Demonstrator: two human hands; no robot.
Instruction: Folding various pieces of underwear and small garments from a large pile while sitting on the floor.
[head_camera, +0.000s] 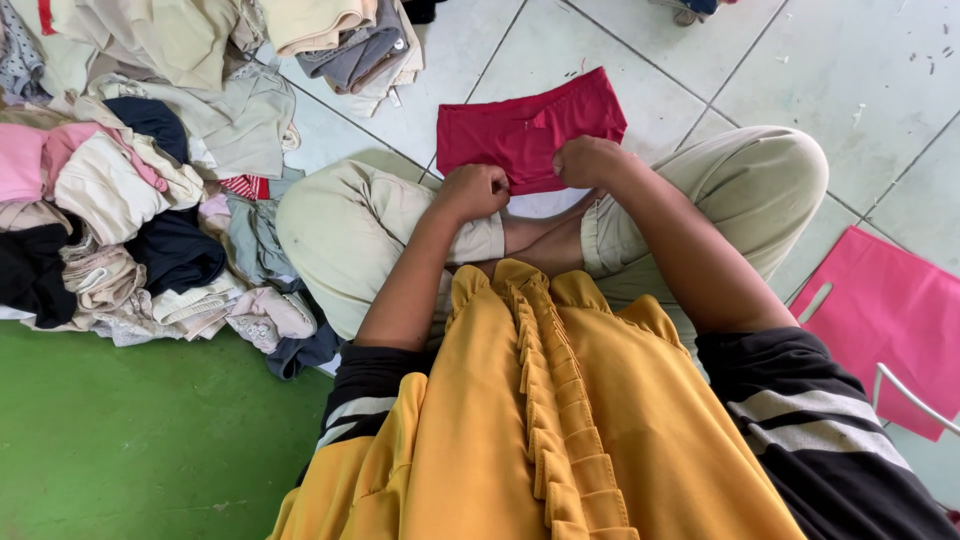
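Head view, looking down on a person seated cross-legged on a pale tiled floor (620, 60).

Item: red garment (530, 125), folded to a rough rectangle, flat on the tiles just beyond the crossed legs. Its near edge is covered by both hands.

Left hand (475, 190): fingers curled tight on the garment's lower left edge, pinching the cloth; fingertips tucked under and not visible.

Right hand (588, 160): fingers bent over the lower right edge, gripping the cloth; fingertips likewise hidden beneath the knuckles.

Clothing pile (140, 170): mixed cream, pink, black and grey pieces, heaped to the person's left, touching the left knee. Individual kinds hard to tell; the pile is cut off by the top and left frame edges.

Green mat (130, 440): under the pile's near edge; extent cut off at the frame.

Pink bag (880, 310): flat on the floor at the right, partly cut off and crossed by a white bar (915, 398).

Mustard ruffled cloth (560, 420): hangs over the lap, hiding the torso.
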